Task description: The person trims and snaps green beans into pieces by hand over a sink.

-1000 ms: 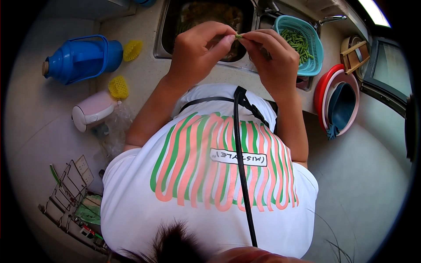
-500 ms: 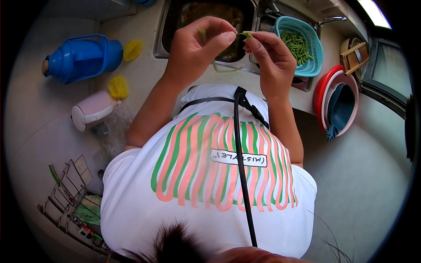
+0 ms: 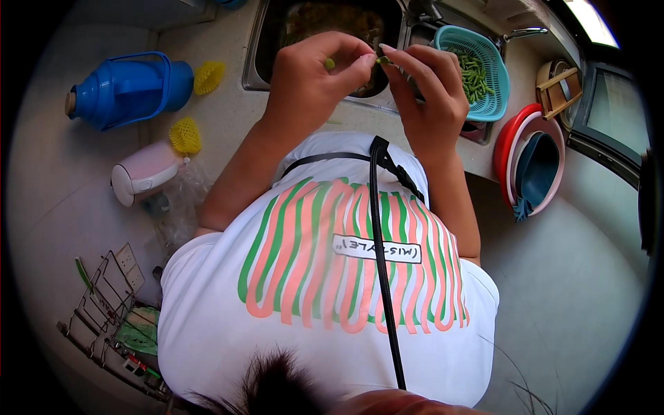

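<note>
Green bean (image 3: 383, 61) is being pinched by the right hand (image 3: 439, 90) over the sink bowl (image 3: 257, 45), near its right edge; a green piece (image 3: 329, 63) is being grasped in the curled left hand (image 3: 308, 75). Upside down on the white shirt (image 3: 443, 360), "(MIS" and "YLE)" are being parted by a black cord (image 3: 389, 297). Rightward room is being bounded by the turquoise basket (image 3: 503, 79).

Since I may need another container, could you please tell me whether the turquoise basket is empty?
Not empty, but not full: green bean pieces lie in the turquoise basket, with bare inner wall showing beside them.
</note>
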### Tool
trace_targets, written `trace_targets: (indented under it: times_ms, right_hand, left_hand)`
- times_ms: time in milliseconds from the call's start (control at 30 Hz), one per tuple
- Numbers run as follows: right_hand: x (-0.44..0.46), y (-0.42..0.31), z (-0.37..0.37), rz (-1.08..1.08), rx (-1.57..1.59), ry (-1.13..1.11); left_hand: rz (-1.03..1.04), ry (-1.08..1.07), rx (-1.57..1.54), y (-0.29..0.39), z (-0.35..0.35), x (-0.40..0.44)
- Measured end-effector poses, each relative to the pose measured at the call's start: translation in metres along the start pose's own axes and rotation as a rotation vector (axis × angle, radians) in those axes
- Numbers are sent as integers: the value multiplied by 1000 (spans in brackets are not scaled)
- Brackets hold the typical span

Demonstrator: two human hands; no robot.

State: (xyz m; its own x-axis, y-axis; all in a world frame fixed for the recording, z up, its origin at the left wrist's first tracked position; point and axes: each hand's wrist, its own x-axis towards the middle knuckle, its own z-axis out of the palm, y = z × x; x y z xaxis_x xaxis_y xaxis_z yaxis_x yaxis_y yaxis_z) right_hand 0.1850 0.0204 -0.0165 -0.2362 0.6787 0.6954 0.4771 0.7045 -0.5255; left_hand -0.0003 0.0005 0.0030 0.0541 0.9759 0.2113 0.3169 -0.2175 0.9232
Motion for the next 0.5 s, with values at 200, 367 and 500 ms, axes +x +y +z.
trace_targets:
  times_ms: [200, 367, 500]
  right_hand:
    - [-2, -4, 0, 56, 68, -22]
    - [-4, -6, -5, 230, 274, -90]
    - [-9, -5, -5, 500, 820, -10]
  left_hand:
    - [28, -5, 29, -6, 2, 0]
    - [-46, -82, -48, -7, -3, 0]
    - [-106, -76, -57, -18, -2, 0]
